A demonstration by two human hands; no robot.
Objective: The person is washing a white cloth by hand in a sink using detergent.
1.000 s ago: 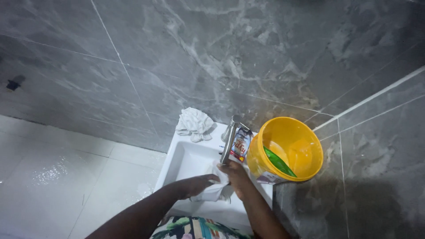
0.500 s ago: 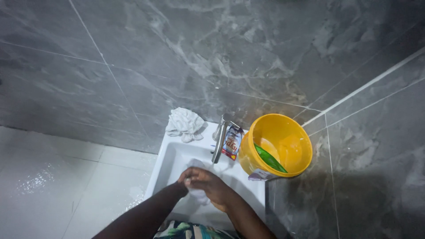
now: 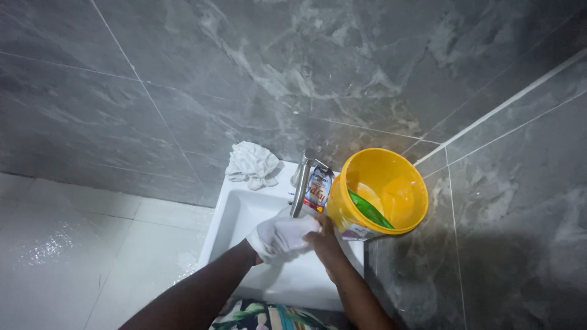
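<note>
Since 0.5 s ago, both hands have lifted the white cloth [image 3: 282,237] up to the faucet [image 3: 299,189], over the sink [image 3: 229,211]. Left hand [image 3: 263,244] fingers grip it, wrapped; right hand [image 3: 323,235] fingers pinch its edge. Yellow bucket [image 3: 397,177] sits right of the faucet.

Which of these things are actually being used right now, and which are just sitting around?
In use:
- white cloth, wrapped over the left hand
- right hand, touching that cloth
- white sink, below both hands
- metal tap, just above the cloth

Lying about:
- crumpled white rag on the sink's back corner
- small packet beside the tap
- yellow bucket with a green item inside
</note>
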